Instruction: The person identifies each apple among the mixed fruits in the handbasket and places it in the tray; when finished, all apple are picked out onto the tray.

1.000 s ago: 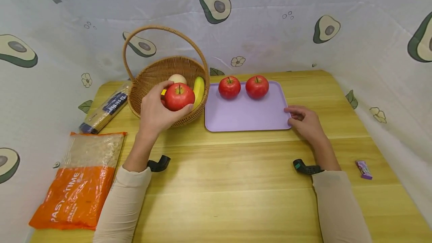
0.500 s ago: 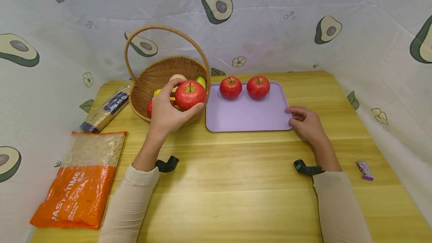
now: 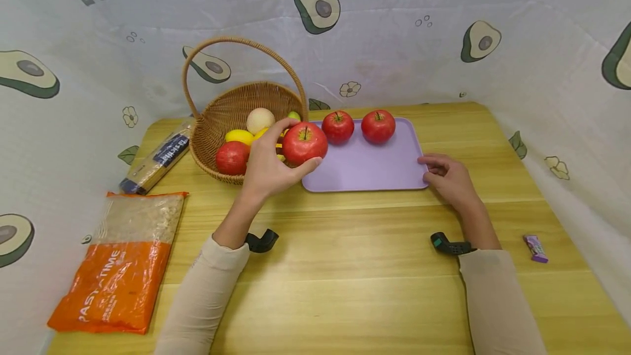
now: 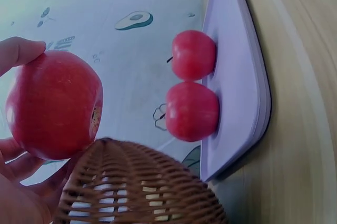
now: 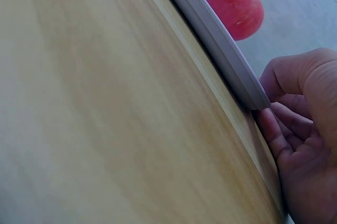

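Note:
My left hand [image 3: 270,166] grips a red apple [image 3: 305,143] between thumb and fingers, raised beside the basket's right rim and over the left edge of the tray. The same apple [image 4: 55,105] fills the left side of the left wrist view. Two more red apples [image 3: 338,127] [image 3: 378,126] sit at the back of the purple tray [image 3: 365,171]. At the tray's right edge, my right hand [image 3: 451,179] pinches the rim near the front corner; the right wrist view shows thumb and fingers [image 5: 274,129] at that corner.
A wicker basket [image 3: 212,119] with a tall handle holds a red fruit [image 3: 233,158], a yellow fruit [image 3: 240,137], a pale round fruit [image 3: 260,120] and others partly hidden. Left lie a pasta pack [image 3: 160,155] and an orange bag [image 3: 115,284]. A purple-wrapped sweet [image 3: 535,248] lies right.
My left hand has carried the apple rightward, out from over the basket to the tray's left edge, uncovering fruit in the basket. The right hand stays at the tray's edge.

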Demonstrator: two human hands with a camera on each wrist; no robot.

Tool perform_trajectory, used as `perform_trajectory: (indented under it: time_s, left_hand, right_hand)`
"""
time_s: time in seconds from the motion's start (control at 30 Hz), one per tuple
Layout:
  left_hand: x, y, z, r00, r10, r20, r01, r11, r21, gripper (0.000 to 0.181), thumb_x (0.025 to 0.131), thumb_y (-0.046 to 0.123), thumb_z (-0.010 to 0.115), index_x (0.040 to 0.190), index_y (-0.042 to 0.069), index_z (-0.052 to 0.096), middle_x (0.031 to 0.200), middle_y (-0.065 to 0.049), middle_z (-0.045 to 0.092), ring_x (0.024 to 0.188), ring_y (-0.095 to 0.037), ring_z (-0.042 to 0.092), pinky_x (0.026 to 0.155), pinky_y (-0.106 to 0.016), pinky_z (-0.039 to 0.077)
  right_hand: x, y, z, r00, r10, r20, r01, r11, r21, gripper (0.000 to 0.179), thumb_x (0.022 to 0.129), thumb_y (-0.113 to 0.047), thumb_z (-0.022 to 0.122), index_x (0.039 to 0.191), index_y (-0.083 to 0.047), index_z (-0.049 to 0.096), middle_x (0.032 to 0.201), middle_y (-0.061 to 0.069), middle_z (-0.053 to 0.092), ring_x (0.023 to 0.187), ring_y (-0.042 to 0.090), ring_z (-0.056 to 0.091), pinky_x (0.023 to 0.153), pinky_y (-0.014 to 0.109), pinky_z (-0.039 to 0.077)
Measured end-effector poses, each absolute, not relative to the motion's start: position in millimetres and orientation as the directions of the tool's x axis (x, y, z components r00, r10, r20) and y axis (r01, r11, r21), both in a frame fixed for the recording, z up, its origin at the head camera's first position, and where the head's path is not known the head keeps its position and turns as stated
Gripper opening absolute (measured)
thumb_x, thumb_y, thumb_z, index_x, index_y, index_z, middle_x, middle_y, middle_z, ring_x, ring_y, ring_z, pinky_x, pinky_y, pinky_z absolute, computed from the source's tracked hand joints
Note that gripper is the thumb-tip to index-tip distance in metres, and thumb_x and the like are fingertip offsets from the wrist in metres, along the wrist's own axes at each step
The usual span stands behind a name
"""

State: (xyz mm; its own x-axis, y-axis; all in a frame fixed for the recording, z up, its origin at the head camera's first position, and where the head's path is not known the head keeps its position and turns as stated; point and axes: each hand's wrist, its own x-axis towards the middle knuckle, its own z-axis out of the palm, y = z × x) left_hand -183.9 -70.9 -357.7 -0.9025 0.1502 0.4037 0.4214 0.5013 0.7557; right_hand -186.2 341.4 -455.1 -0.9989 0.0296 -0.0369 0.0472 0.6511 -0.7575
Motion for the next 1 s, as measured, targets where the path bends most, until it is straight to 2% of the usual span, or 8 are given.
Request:
perform_trajectory:
  time_s: [0.2,0.4,0.53,0.7,1.0]
  left_hand:
    - [-184,-55,-359,-0.893,0.188,0.409,0.445,0.509,0.737,0.073,0.074,0.048,0.088,0.135,0.019,0.059,0.124,0.001,0.068,0.097,-0.013,0.068,0.082,-0.031,0.061]
    - [-186,-39,-363,-0.874,0.253,0.415,0.485,0.51,0.71,0.076,0.077,0.046,0.086,0.14,0.013,0.057,0.128,-0.003,0.068,0.108,-0.014,0.066,0.092,-0.032,0.059]
    - [-186,-28,-369,-0.893,0.297,0.338,0.449,0.536,0.715,0.078,0.081,0.043,0.084,0.145,0.012,0.051,0.136,-0.004,0.064,0.117,-0.019,0.063,0.097,-0.035,0.057]
    - [-188,-18,-377,-0.909,0.339,0.243,0.405,0.577,0.709,0.079,0.084,0.037,0.081,0.15,0.012,0.044,0.142,-0.007,0.056,0.124,-0.024,0.058,0.103,-0.043,0.054]
    - [-199,-1,-391,-0.961,0.267,0.069,0.22,0.591,0.776,0.079,0.083,0.035,0.083,0.148,0.015,0.042,0.144,-0.007,0.052,0.127,-0.025,0.056,0.105,-0.048,0.053]
  right_hand:
    - [-186,341,-455,-0.999,0.024,-0.033,0.041,0.642,-0.765,0.038,0.096,-0.007,0.062,0.134,-0.002,0.066,0.145,0.018,0.056,0.105,0.013,0.051,0.08,0.003,0.04]
    - [-187,343,-456,-0.999,0.027,-0.038,0.047,0.653,-0.756,0.039,0.097,-0.008,0.061,0.135,-0.003,0.066,0.146,0.017,0.055,0.108,0.017,0.051,0.08,0.003,0.04]
    - [-187,342,-456,-0.999,0.024,-0.049,0.053,0.65,-0.758,0.04,0.097,-0.008,0.06,0.136,-0.004,0.065,0.147,0.017,0.054,0.111,0.02,0.051,0.081,0.001,0.039]
    - [-187,342,-456,-0.999,0.024,-0.046,0.051,0.644,-0.763,0.039,0.097,-0.009,0.061,0.136,-0.004,0.065,0.147,0.017,0.055,0.109,0.019,0.051,0.081,0.002,0.04]
    - [-187,342,-456,-0.998,0.031,-0.048,0.056,0.642,-0.764,0.04,0.097,-0.008,0.06,0.137,-0.004,0.065,0.147,0.016,0.055,0.109,0.02,0.05,0.08,0.002,0.04]
